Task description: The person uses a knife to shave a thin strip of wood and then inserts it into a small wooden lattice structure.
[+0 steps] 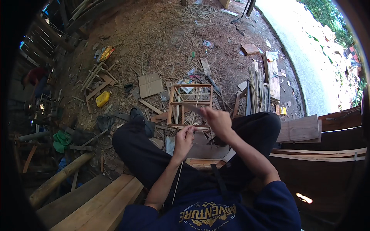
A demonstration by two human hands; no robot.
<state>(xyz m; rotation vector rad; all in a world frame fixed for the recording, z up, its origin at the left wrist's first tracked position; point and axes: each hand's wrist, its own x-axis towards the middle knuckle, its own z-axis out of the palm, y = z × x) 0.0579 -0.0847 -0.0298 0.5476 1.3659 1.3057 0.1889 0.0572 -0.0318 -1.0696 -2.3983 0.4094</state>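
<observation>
In front of my lap, my left hand (184, 142) is closed on a thin pale strip (177, 183), of cane or split bamboo. One end trails down along my left forearm; the other reaches up past my fingers over a wooden frame. Higher and to the right, my right hand (219, 122) is wrapped round a knife, its handle hidden in my fist. The knife's dull blade (191, 108) points left, above the strip; whether they touch I cannot tell. Beyond my hands stands the small reddish wooden frame (170, 111) with crossbars.
Scraps and shavings litter the dirt floor, with a cardboard piece (150, 85) and a yellow jug (103, 99). Long thin strips (259, 90) lean at the right by a plank (274, 84) holding scissors (275, 74). Boards (100, 204) lie lower left. Another person (36, 79) is at far left.
</observation>
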